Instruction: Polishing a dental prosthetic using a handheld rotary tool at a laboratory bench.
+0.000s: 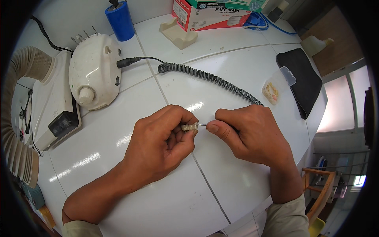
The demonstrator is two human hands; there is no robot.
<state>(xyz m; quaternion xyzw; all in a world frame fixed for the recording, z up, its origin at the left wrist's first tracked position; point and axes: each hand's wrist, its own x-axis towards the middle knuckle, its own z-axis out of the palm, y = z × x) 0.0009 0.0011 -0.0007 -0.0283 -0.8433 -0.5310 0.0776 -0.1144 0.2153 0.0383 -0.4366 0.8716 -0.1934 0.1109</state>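
Over the middle of the white tiled table, my left hand (162,138) pinches a small cream-coloured dental bridge (190,127) between thumb and fingers. My right hand (250,132) is closed round a rotary handpiece, whose body is mostly hidden by the fingers. Its thin metal bur (202,125) points left and reaches the right end of the bridge; whether it touches cannot be told. A black coiled cord (209,75) runs from behind the right hand to a white motor control unit (92,75) with a round knob and several burs standing on top.
At the left stand a white box-shaped machine (55,102) and its ribbed hose (29,63). Farther back are a blue cylinder (120,21), a beige handpiece rest (177,33) and a mask box (213,17). A small clear plastic box (271,91) and a black pouch (302,79) lie to the right.
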